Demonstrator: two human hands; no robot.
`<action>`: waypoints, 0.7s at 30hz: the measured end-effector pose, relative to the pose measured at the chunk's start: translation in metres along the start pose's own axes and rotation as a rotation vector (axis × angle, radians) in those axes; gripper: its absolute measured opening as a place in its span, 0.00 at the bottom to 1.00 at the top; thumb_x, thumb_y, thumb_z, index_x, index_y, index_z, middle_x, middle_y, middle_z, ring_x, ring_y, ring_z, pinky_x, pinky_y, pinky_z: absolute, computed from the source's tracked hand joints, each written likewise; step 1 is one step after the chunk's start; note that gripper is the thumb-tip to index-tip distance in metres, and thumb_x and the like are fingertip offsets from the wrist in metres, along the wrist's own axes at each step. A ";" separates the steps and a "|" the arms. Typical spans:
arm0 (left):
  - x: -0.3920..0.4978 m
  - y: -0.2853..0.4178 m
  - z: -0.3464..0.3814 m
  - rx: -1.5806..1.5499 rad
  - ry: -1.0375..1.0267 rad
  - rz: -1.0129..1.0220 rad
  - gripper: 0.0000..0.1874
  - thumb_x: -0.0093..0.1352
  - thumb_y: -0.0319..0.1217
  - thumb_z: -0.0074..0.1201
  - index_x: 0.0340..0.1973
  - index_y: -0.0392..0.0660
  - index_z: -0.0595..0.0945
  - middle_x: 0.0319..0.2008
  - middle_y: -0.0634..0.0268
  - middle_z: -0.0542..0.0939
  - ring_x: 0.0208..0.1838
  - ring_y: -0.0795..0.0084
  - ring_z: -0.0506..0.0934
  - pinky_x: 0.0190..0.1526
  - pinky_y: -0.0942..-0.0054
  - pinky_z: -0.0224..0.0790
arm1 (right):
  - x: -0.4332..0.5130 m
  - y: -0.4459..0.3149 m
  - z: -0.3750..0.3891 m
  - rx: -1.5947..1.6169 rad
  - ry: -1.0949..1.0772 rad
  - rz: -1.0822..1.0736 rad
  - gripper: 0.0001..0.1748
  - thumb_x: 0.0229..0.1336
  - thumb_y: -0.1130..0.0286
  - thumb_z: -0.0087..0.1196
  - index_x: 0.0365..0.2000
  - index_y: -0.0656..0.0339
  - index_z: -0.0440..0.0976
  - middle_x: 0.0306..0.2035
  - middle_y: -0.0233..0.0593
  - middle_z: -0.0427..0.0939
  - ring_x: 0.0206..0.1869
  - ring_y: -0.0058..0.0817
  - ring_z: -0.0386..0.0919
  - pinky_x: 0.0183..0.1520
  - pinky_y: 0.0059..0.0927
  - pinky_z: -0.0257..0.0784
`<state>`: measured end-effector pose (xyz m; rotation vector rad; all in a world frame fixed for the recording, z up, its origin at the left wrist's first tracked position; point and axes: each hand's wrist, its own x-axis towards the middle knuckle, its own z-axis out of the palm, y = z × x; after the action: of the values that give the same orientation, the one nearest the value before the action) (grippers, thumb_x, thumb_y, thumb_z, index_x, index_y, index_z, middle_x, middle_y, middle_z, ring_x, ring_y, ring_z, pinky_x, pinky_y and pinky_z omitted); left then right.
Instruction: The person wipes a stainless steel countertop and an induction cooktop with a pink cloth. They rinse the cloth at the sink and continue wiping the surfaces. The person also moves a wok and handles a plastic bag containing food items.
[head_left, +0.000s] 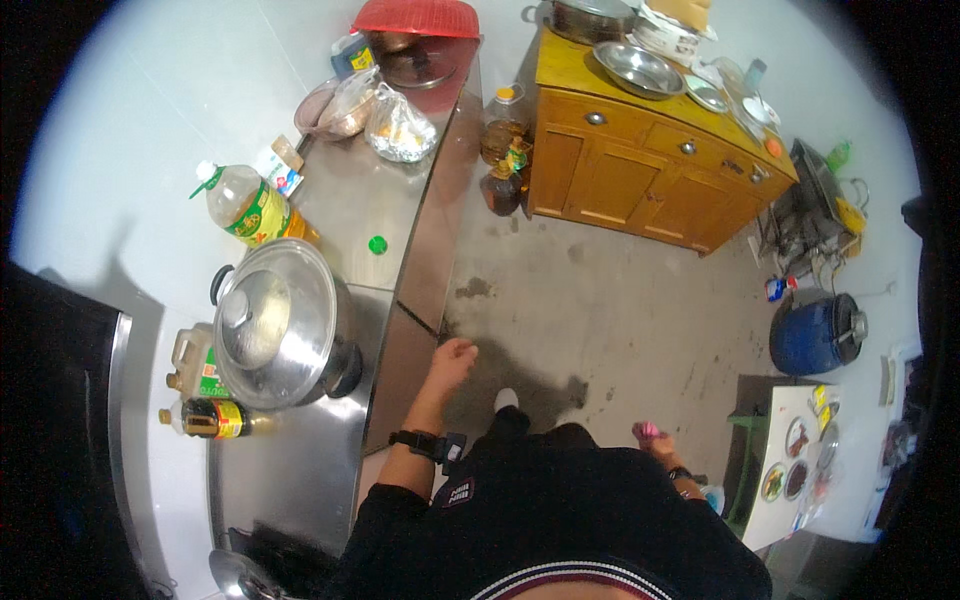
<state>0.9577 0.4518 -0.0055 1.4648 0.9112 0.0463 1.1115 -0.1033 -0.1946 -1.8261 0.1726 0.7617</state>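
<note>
My left hand (454, 360) hangs beside the front edge of the steel counter (375, 330), fingers loosely curled, with nothing visible in it. On that counter, nearest to this hand, stands a large steamer pot (281, 330) with a domed metal lid. A green bottle cap (377, 245) lies beyond the pot, apart from the large cooking-oil bottle (259, 206) at the wall. Lower on the right, my right hand (661, 448) is closed around a small pink item (645, 430); its kind is not clear.
A yellow wooden cabinet (645, 161) bears a metal basin (641, 69). Oil jugs (502, 187) stand on the floor beside it. To the right are a blue barrel (814, 335) and a white table (780, 450) with plated food. Bagged items (401, 127) sit on the far counter.
</note>
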 end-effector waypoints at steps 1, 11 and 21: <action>0.013 0.010 -0.003 -0.034 0.004 -0.006 0.23 0.68 0.37 0.55 0.53 0.34 0.74 0.43 0.57 0.79 0.41 0.68 0.77 0.42 0.70 0.71 | 0.004 0.002 -0.008 -0.414 -0.012 0.055 0.17 0.64 0.58 0.42 0.32 0.61 0.73 0.26 0.34 0.76 0.28 0.32 0.75 0.31 0.38 0.70; 0.144 0.091 0.002 -0.239 0.236 0.041 0.18 0.68 0.32 0.54 0.50 0.35 0.75 0.35 0.63 0.79 0.34 0.77 0.76 0.32 0.78 0.69 | 0.137 -0.094 -0.060 -1.502 -0.243 -0.396 0.17 0.63 0.51 0.39 0.38 0.52 0.67 0.22 0.40 0.74 0.32 0.36 0.79 0.31 0.40 0.71; 0.222 0.186 -0.009 -0.461 0.573 0.269 0.13 0.68 0.26 0.54 0.46 0.34 0.76 0.32 0.68 0.78 0.30 0.82 0.74 0.31 0.85 0.66 | 0.339 -0.495 0.176 -1.017 -0.519 -0.359 0.19 0.56 0.56 0.51 0.39 0.60 0.76 0.32 0.48 0.81 0.35 0.43 0.79 0.37 0.39 0.72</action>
<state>1.1945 0.6107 0.0452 1.1375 1.0604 0.8567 1.5326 0.3282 -0.0307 -2.3835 -1.0233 1.1351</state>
